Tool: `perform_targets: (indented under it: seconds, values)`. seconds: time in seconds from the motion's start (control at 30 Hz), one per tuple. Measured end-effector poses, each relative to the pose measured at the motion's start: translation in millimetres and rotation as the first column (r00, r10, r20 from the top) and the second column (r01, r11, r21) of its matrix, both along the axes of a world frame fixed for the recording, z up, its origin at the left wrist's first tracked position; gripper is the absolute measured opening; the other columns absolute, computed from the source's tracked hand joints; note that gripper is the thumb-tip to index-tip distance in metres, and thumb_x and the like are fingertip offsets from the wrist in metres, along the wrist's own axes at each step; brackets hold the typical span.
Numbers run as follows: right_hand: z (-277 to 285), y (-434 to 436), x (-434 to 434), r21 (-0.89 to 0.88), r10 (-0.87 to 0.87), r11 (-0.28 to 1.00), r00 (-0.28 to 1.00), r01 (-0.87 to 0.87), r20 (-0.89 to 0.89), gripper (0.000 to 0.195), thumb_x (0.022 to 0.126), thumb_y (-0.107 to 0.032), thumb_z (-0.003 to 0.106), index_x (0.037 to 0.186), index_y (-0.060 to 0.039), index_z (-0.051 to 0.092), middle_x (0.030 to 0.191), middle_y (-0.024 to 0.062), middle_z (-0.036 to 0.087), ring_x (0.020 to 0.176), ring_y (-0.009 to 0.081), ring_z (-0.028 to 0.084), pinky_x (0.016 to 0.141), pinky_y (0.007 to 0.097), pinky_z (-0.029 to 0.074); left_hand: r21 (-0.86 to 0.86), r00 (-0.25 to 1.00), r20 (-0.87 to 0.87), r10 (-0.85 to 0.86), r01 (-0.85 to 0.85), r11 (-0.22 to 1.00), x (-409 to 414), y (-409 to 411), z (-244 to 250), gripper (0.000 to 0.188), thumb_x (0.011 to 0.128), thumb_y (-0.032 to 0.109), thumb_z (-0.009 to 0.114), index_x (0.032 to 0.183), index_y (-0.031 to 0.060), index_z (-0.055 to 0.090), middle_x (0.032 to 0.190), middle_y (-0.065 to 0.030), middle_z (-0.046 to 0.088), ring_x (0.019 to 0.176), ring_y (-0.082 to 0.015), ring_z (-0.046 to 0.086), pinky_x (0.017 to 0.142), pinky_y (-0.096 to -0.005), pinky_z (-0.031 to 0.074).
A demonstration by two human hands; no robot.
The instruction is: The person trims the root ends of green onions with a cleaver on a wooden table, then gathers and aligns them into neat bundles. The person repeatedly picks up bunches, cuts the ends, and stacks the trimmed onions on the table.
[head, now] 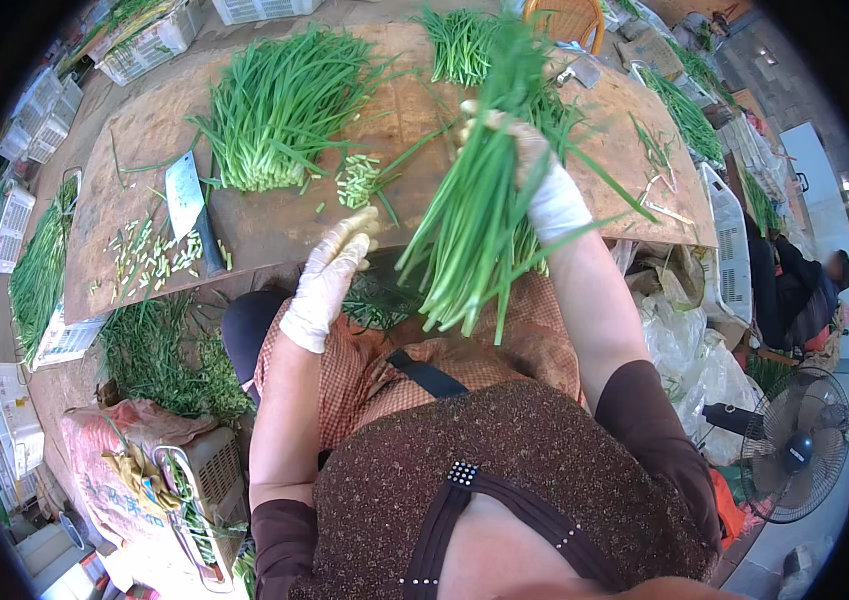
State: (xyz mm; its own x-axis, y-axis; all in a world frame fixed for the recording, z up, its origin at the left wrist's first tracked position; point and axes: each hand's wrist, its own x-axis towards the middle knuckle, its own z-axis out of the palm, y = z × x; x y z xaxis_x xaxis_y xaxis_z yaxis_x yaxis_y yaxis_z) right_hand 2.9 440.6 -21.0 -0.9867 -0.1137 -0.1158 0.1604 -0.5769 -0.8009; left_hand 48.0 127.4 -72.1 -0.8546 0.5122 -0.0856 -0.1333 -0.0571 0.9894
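My right hand, in a pale thin glove with a white cuff, grips a bunch of garlic chives near its middle. The pale stem ends hang towards my lap past the table's near edge; the leafy tops are blurred. My left hand, gloved too, holds nothing and hovers by the table edge with its fingers extended. Just beyond it lies a small heap of cut stem ends. A large pile of chives rests on the wooden table, with a cleaver to its left.
More cut stem pieces lie at the table's left corner. A second chive pile and a metal-bladed tool are at the far side. Crates stand around the table. An electric fan and a seated person are at right.
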Motion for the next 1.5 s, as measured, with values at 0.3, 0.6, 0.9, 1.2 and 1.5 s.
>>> perform_targets:
  seconds: [0.3,0.6,0.9,1.2,1.5]
  values:
    - [-46,-53,-73,0.415,-0.233,0.908,0.889,0.053,0.395,0.038,0.093,-0.032,0.06,0.121,-0.0053,0.058,0.114,0.0081,0.064,0.098,0.0201,0.063,0.085,0.0377,0.052,0.185,0.951,0.285,-0.121,0.069,0.98,-4,19,-46,0.077,0.093,0.06,0.042,0.148,0.0086,0.027,0.143,-0.0125,0.042,0.127,-0.0237,0.045,0.103,-0.0382,0.038]
    - [-41,-76,32,0.539,-0.375,0.767,0.925,0.348,-0.063,0.069,0.088,-0.011,0.062,0.146,0.0012,0.026,0.153,0.0144,0.024,0.141,0.0251,0.023,0.116,0.0376,0.017,0.216,0.956,0.29,0.05,-0.117,0.969,5,12,-49,0.059,0.098,0.035,0.047,0.146,0.0045,0.03,0.139,-0.0086,0.046,0.122,-0.0185,0.049,0.099,-0.0327,0.043]
    - [-77,-79,197,0.388,-0.086,0.918,0.912,-0.084,0.4,0.046,0.093,-0.018,0.059,0.133,-0.0009,0.044,0.134,0.0112,0.047,0.127,0.0218,0.042,0.11,0.04,0.03,0.101,0.916,0.368,0.162,-0.212,0.972,14,16,-55,0.055,0.098,0.027,0.05,0.147,0.011,0.03,0.128,-0.0065,0.054,0.107,-0.0155,0.058,0.083,-0.0336,0.052]
    - [-103,-116,110,-0.194,0.013,0.979,0.939,0.057,0.343,0.044,0.083,-0.023,0.074,0.121,-0.0073,0.056,0.105,0.0061,0.065,0.091,0.02,0.062,0.079,0.0362,0.053,0.048,0.962,0.267,0.049,-0.064,0.997,21,33,-62,0.057,0.093,0.007,0.045,0.146,-0.0007,0.026,0.132,-0.0113,0.05,0.116,-0.0191,0.052,0.097,-0.0303,0.043]
    - [-46,-122,122,0.052,-0.191,0.982,0.964,0.184,0.188,0.041,0.082,-0.001,0.065,0.122,-0.0076,0.055,0.099,0.0038,0.064,0.087,0.0134,0.057,0.074,0.0278,0.05,-0.304,0.966,-0.257,0.009,-0.09,0.949,42,57,-39,0.047,0.099,0.019,0.045,0.139,-0.0025,0.035,0.125,-0.0204,0.055,0.109,-0.028,0.056,0.092,-0.0344,0.044]
